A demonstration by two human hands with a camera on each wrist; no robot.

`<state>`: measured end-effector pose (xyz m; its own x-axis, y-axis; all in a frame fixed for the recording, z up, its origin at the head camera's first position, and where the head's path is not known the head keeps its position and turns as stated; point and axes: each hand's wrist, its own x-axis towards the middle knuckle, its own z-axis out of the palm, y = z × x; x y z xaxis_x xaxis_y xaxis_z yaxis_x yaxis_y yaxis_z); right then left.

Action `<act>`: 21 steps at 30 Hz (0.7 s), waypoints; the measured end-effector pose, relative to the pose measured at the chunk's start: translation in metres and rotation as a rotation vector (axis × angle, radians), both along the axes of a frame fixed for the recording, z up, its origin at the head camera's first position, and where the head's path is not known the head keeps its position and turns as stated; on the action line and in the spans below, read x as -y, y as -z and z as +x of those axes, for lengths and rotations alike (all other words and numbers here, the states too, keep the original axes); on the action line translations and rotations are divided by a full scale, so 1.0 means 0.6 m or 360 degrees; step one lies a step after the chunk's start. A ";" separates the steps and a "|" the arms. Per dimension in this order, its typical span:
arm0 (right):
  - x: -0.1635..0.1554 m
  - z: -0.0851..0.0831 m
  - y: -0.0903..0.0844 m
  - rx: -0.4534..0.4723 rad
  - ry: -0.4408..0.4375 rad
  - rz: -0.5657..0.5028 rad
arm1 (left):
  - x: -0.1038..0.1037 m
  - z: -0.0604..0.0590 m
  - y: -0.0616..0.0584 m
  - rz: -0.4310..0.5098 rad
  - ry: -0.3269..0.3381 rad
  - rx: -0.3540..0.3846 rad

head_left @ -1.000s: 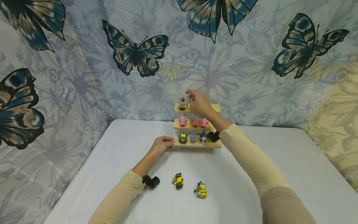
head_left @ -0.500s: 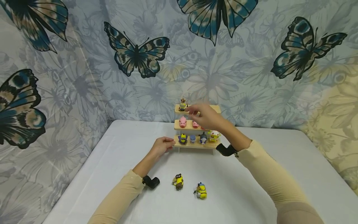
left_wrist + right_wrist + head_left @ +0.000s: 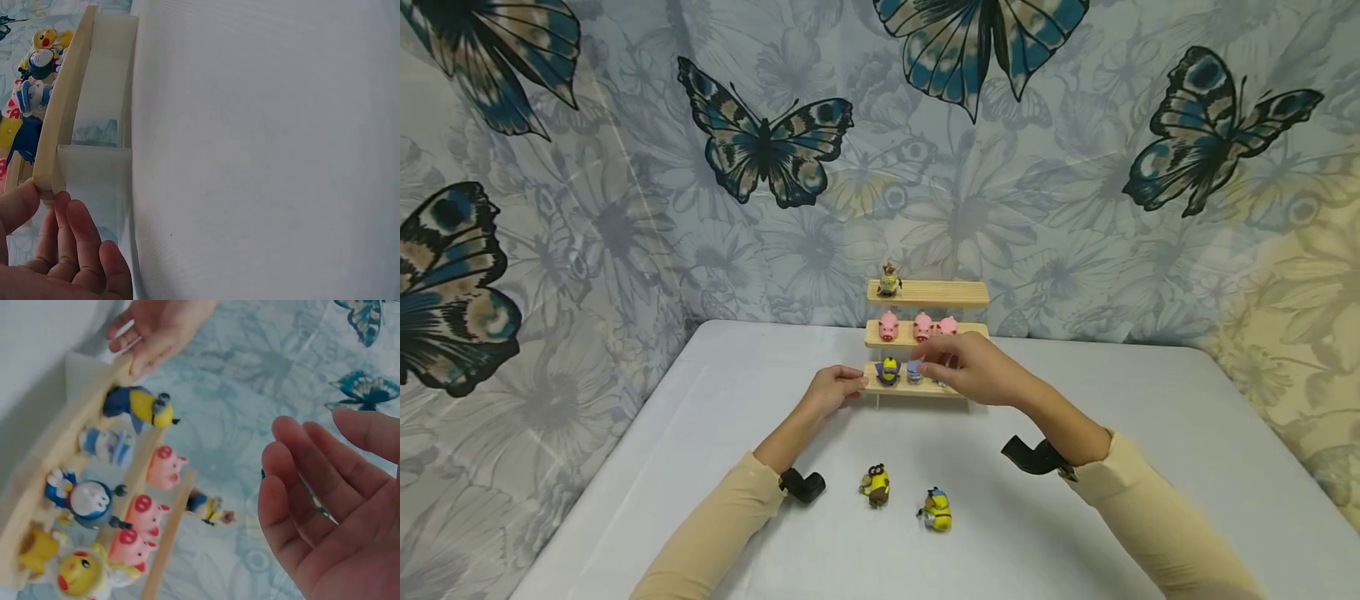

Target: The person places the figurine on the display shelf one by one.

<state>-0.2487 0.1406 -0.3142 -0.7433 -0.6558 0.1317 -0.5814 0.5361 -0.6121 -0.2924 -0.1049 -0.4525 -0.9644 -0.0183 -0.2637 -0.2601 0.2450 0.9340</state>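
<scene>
A three-tier wooden shelf [image 3: 957,292] stands at the back of the white table [image 3: 700,433]. My left hand [image 3: 835,388] holds the left end of its bottom board [image 3: 49,178], thumb on one side and fingers on the other. Palm bare, my right hand [image 3: 973,368] hovers in front of the bottom tier and hides that tier's right half; in the right wrist view its fingers [image 3: 294,481] are spread and hold nothing. A small yellow figure [image 3: 889,280] stands alone on the top tier. Three pink pigs [image 3: 922,325] fill the middle tier. Two yellow minion figures [image 3: 876,485] [image 3: 937,510] lie on the table in front.
On the bottom tier stand a purple-and-yellow minion [image 3: 889,370], a blue figure [image 3: 914,371], a round blue-and-white figure [image 3: 87,500] and a yellow chick figure [image 3: 78,573]. A butterfly-print cloth [image 3: 760,142] hangs behind the table. Black wrist mounts [image 3: 803,485] [image 3: 1033,457] sit at both sleeves.
My right hand has drawn back from the top tier, down and toward me, to the front of the bottom tier. The small yellow figure stays on the top tier. My left hand has not moved.
</scene>
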 end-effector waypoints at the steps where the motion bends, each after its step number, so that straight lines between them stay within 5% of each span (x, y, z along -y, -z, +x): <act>1: -0.002 0.003 0.003 0.0006 0.0003 0.0004 | 0.000 0.000 0.000 0.0002 0.0003 -0.0002; 10: -0.024 0.028 0.039 0.0078 -0.0034 0.0176 | -0.001 0.000 -0.003 0.0018 -0.0004 -0.0001; 21: -0.042 0.064 0.107 0.0379 -0.0105 0.0534 | 0.000 -0.001 -0.003 0.0021 -0.0005 0.0009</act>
